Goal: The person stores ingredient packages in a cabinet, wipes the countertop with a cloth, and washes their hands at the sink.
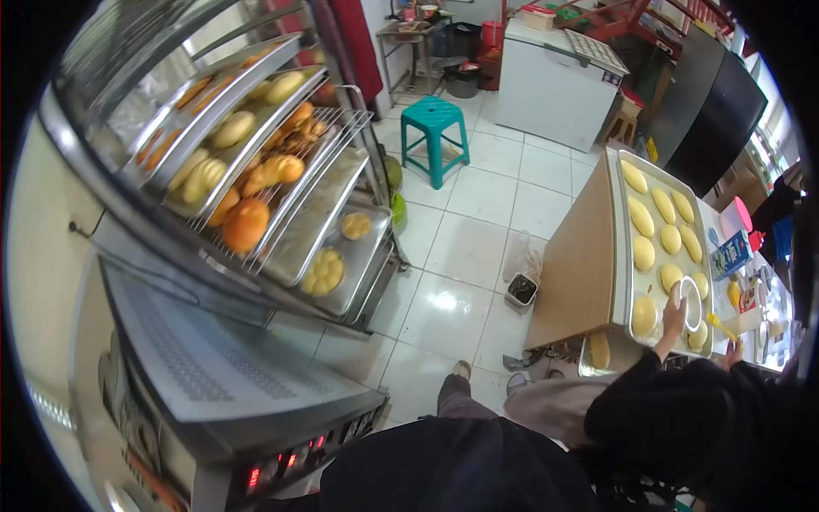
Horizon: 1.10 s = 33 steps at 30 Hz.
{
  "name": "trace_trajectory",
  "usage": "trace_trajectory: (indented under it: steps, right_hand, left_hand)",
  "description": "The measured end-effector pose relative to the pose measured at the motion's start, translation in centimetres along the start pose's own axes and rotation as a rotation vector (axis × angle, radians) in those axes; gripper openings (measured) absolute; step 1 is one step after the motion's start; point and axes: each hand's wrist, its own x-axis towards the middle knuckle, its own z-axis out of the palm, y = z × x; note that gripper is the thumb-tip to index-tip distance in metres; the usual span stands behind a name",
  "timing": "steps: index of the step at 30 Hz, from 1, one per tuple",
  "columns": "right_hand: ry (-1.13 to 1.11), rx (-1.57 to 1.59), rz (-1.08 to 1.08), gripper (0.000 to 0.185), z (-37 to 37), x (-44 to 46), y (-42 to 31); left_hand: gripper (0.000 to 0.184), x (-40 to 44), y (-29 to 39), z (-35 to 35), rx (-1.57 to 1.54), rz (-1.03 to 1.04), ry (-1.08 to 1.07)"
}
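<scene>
Neither my left hand nor my right hand shows; only my dark clothing point(452, 469) and one foot point(461, 369) are visible below. Close on my left stands an oven point(256, 358) with red lit digits on its front. Beyond it, a metal rack point(375, 183) holds trays of browned and pale bread, among them a round brown bun point(246, 225). To my right, a co-worker in black sleeves holds a white bowl point(689, 304) over a tray point(623, 247) of pale dough pieces. The co-worker's other hand point(734, 352) is near a yellow-handled utensil point(722, 325).
A green stool point(433, 124) stands on the tiled floor point(465, 247) ahead. Farther back is a white chest freezer point(546, 90). A black container point(521, 290) sits beside the wooden cabinet point(580, 247). A blue carton point(731, 254) and a pink tub point(734, 217) are on the right-hand table.
</scene>
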Motion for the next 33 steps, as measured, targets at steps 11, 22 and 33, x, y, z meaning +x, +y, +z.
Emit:
trace_trajectory:
  steps: [11, 22, 33]
  right_hand:
    - [-0.317, -0.498, -0.077, 0.063, -1.5, 1.3, 15.8]
    - [-0.415, -0.082, 0.021, 0.068, -7.1, 0.7, 21.7]
    - [-1.020, 1.989, 0.545, 0.051, -3.1, 40.2, 11.9]
  left_hand:
    - [0.026, 14.0, 19.2, -2.2, 0.159, 0.062, -0.079]
    - [0.026, 29.4, 44.0, -3.4, 0.285, 0.173, -0.139]
    - [0.026, 40.5, 68.5, 1.4, 0.259, 0.171, -0.095]
